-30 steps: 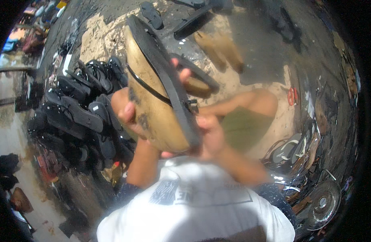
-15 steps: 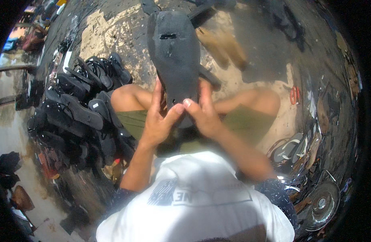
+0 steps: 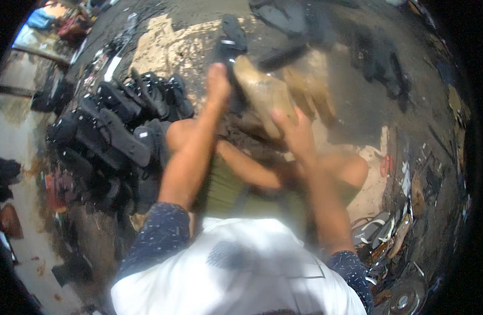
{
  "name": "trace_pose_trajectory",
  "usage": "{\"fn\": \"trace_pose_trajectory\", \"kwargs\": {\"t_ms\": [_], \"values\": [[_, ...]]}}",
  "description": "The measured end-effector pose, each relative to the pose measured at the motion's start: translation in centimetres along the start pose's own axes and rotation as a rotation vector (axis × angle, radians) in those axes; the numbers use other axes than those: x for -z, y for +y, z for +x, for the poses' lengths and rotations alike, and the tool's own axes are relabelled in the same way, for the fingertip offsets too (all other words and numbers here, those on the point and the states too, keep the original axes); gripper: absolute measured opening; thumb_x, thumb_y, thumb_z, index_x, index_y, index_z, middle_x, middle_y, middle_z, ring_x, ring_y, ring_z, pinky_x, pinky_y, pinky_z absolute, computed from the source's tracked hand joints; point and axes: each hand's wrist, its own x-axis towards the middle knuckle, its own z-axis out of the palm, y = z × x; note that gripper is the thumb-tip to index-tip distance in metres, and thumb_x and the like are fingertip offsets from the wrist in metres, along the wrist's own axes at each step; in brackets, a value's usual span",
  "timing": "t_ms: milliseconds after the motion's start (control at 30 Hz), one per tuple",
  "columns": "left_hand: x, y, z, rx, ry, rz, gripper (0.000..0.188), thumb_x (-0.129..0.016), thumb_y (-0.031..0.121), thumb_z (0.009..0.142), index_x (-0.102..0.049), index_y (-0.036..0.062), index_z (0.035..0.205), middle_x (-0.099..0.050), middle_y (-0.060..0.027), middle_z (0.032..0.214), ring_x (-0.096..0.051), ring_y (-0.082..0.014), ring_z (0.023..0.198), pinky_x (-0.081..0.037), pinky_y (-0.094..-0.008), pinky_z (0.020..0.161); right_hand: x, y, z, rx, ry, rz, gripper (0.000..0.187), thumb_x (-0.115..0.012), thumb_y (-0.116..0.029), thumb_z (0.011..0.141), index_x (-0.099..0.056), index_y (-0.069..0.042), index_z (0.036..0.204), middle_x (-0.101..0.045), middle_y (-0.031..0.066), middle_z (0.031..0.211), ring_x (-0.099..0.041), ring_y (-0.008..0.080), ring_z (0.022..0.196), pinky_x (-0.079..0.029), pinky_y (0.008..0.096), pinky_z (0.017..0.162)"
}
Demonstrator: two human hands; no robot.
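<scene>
My right hand (image 3: 296,134) grips the near end of a tan, foot-shaped shoe last (image 3: 262,86), thumb on top and fingers along its right side. Just left of the last, my left hand (image 3: 218,84) is closed at the edge of a black sole (image 3: 235,89), partly hidden and smeared by motion. Beyond that hand lies a black sandal (image 3: 232,31) with a pale band across it. A second tan last (image 3: 307,92), blurred, is right of the held one.
Rows of black sandals (image 3: 121,136) crowd the ground on my left. Flat tan sheeting (image 3: 163,44) lies ahead. Orange-red scissor-like handles (image 3: 387,165) and a pile of loose sandals and scraps (image 3: 378,231) are on my right. A round wire fan guard (image 3: 404,299) sits at lower right.
Both hands were holding the black sole upright before me. They have since moved apart and forward, the left with the sole, and the right has taken hold of a tan last.
</scene>
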Motion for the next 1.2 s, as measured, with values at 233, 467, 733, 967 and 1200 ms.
{"fn": "trace_pose_trajectory", "kwargs": {"t_ms": [233,467,733,967,1200], "values": [[10.5,-8.6,8.1,-0.101,0.289,0.749,0.060,-0.064,0.031,0.086,-0.060,-0.0115,0.129,-0.071,-0.0279,0.110,-0.067,-0.0422,0.107,-0.049,-0.0490,0.100,21.6,1.5,-3.3,-0.017,0.390,-0.571,0.046,-0.069,-0.034,0.096,-0.064,0.001,0.125,-0.073,0.0130,0.110,-0.068,0.0192,0.096,-0.055,0.0342,0.085],[-6.5,6.3,-2.9,0.365,-0.932,0.236,0.083,-0.060,0.083,0.081,-0.077,0.0024,0.078,-0.074,-0.0164,0.074,-0.075,-0.0267,0.075,-0.058,-0.0394,0.073,32.5,8.2,-2.9,0.149,0.688,-1.461,0.057,-0.070,-0.041,0.094,-0.061,-0.004,0.137,-0.057,0.0268,0.142,-0.052,0.0410,0.134,-0.040,0.0464,0.113],[-4.8,12.7,-8.2,-0.101,-0.387,-0.496,0.062,-0.071,0.014,0.096,-0.040,0.0007,0.147,-0.071,-0.0159,0.111,-0.070,-0.0213,0.094,-0.055,-0.0337,0.080,15.8,0.7,-2.2,0.157,0.448,-0.362,0.038,-0.067,-0.024,0.100,-0.064,-0.005,0.134,-0.066,0.0078,0.123,-0.062,0.0147,0.111,-0.052,0.0296,0.092],[8.2,17.0,-14.9,-0.156,-0.826,-0.410,0.024,-0.073,0.007,0.094,-0.075,0.0039,0.118,-0.074,-0.0033,0.108,-0.065,-0.0096,0.096,-0.051,-0.0244,0.086,4.3,0.8,-3.0,0.076,-0.027,0.033,0.050,-0.072,-0.033,0.098,-0.060,0.001,0.133,-0.069,0.0086,0.111,-0.062,0.0129,0.101,-0.053,0.0299,0.088],[10.5,14.6,-21.3,0.116,-0.850,-0.604,0.026,-0.081,0.002,0.086,-0.073,0.0006,0.111,-0.074,-0.0043,0.105,-0.066,-0.0090,0.090,-0.054,-0.0227,0.078,3.1,3.7,-8.1,-0.087,-0.202,0.107,0.045,-0.078,-0.033,0.094,-0.066,0.002,0.120,-0.068,0.0069,0.111,-0.062,0.0137,0.101,-0.053,0.0300,0.089]]}}
